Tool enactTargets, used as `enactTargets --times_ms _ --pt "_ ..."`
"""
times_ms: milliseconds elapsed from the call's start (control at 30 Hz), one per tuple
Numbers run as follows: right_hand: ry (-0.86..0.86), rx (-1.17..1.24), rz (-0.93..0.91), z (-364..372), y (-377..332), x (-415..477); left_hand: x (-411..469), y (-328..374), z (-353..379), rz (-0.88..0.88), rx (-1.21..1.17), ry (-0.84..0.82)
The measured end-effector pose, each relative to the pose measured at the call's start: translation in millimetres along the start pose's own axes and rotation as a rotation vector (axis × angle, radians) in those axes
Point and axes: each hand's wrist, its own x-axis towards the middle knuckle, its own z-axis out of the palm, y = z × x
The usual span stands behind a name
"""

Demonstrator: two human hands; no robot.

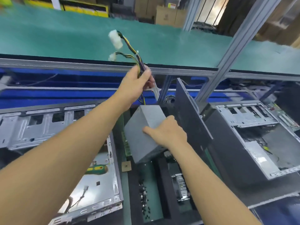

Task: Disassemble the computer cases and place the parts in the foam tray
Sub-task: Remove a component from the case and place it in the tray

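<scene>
A grey power supply box (pixel 142 127) hangs tilted above the black foam tray (pixel 164 174) in the middle. My right hand (pixel 167 130) grips its right side, thumb on the top face. My left hand (pixel 138 83) is raised above the box and holds its cable bundle (pixel 134 54), whose white connectors (pixel 115 38) stick up to the left. An opened computer case (pixel 97 184) lies at the lower left. A second open case (pixel 253 140) lies at the right.
A dark side panel (pixel 190 111) stands on edge between the tray and the right case. Small black screws (pixel 144 197) and a metal part (pixel 181 185) lie in the tray. A green conveyor belt (pixel 65 34) runs behind, with a slanted aluminium post (pixel 233 46).
</scene>
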Motion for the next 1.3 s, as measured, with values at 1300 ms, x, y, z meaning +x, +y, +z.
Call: enactTargets --times_ms 1300 --pt "-0.004 -0.427 0.051 178.6 -40.7 187.6 14.1 -150.4 -21.8 -0.558 0.048 0.15"
